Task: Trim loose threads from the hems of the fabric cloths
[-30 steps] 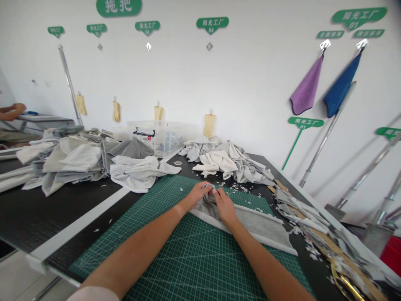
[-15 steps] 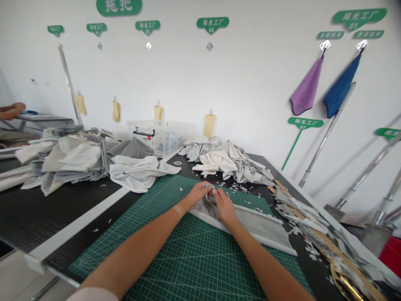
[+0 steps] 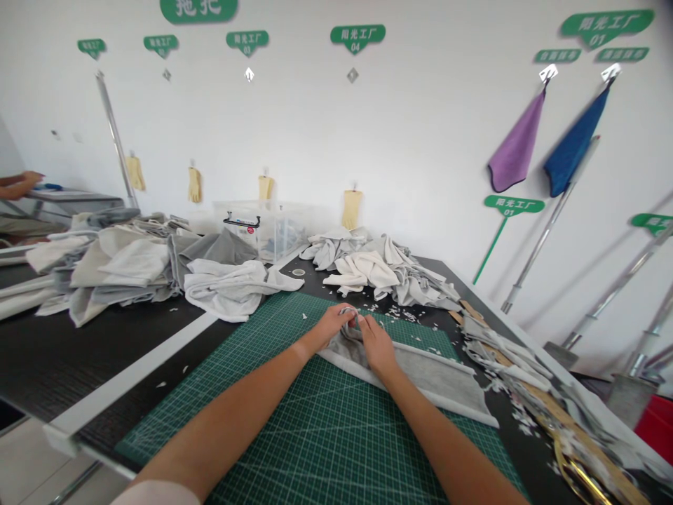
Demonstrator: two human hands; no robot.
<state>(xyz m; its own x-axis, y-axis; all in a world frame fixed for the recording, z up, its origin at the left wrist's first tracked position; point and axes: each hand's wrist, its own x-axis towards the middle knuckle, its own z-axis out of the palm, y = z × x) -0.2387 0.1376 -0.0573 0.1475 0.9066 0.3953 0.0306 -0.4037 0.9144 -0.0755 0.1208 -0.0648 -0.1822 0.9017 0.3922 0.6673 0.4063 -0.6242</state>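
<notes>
A long strip of grey cloth (image 3: 439, 379) with pale rolled edges lies across the green cutting mat (image 3: 252, 400). Its left end is bunched up and raised between my two hands. My left hand (image 3: 332, 325) pinches the gathered cloth from the left, fingers closed. Close beside it, my right hand (image 3: 375, 344) grips the same bunch from the right, its fingers curled. The fingertips of both hands nearly meet at the fold, and the cloth between them is partly hidden. The strip's right end lies flat, reaching past the mat's edge.
Heaped grey and white cloths lie at left (image 3: 126, 259) and behind the mat (image 3: 368, 266). A clear plastic box (image 3: 268, 231) stands near the wall. Scissors with gold handles (image 3: 575, 470), offcuts and a wooden strip (image 3: 594, 449) line the right edge. Another person's arm (image 3: 18, 186) shows far left.
Both hands keep hold of the bunched cloth in nearly the same place. The view has shifted very slightly; the strip and heaps stay where they were.
</notes>
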